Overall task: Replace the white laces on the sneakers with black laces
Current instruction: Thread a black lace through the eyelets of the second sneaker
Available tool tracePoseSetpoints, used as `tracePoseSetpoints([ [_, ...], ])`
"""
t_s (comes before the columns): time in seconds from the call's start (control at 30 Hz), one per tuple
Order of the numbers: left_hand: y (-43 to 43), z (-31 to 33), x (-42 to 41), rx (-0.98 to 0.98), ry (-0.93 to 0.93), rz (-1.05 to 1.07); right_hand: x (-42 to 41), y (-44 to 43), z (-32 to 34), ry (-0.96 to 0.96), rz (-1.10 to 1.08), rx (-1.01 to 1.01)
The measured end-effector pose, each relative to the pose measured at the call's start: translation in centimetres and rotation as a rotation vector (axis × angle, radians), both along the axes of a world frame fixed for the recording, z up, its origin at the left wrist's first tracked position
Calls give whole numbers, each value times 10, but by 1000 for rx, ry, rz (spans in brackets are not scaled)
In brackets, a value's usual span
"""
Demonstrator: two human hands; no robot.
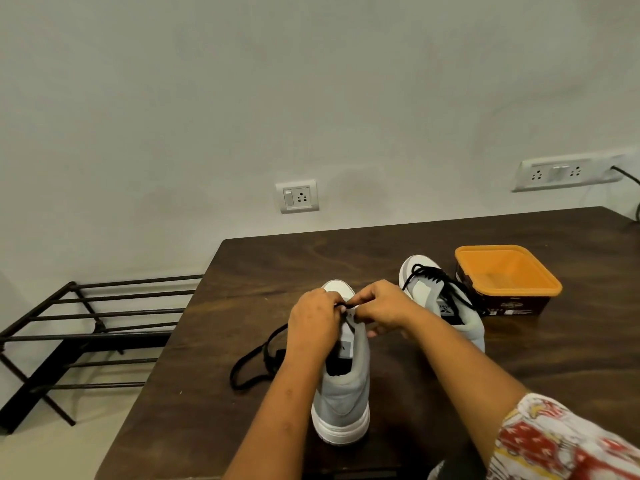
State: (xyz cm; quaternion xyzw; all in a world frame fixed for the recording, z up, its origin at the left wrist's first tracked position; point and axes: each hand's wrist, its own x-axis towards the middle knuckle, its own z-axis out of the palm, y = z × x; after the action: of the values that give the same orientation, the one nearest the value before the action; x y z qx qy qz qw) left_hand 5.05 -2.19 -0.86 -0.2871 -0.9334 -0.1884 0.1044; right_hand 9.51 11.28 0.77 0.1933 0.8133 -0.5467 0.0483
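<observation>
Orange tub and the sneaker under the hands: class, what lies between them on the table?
The other grey sneaker, with a black lace in it, lies between them, shown in the head view.

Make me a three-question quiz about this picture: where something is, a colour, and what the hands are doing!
1. Where is the orange tub?
A) on the floor
B) on the table beside the far sneaker
C) on the rack

2. What colour is the lace on the far sneaker?
A) white
B) red
C) black

3. What are the left hand and right hand doing?
A) pinching a black lace at the near sneaker
B) lying flat
C) lifting the tub

1 B: it stands on the table next to that sneaker.
2 C: the lace crossing its tongue is black.
3 A: both hands' fingers meet on the lace.
</observation>
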Motion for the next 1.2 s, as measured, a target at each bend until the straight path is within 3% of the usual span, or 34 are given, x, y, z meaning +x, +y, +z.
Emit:
tracePoseSetpoints([
  [0.47, -2, -2, 17, -159, 179, 13, -9, 6, -5, -169, -103, -245],
  [0.63, 1, -9, 16, -104, 109, 7, -6, 6, -4, -165, -65, -214],
  [0.97, 7, -4, 9, -281, 263, -20, 2, 10, 2, -147, 50, -216],
  [1.2, 3, -5, 0, -155, 151, -63, 3, 11, -4, -107, 49, -244],
])
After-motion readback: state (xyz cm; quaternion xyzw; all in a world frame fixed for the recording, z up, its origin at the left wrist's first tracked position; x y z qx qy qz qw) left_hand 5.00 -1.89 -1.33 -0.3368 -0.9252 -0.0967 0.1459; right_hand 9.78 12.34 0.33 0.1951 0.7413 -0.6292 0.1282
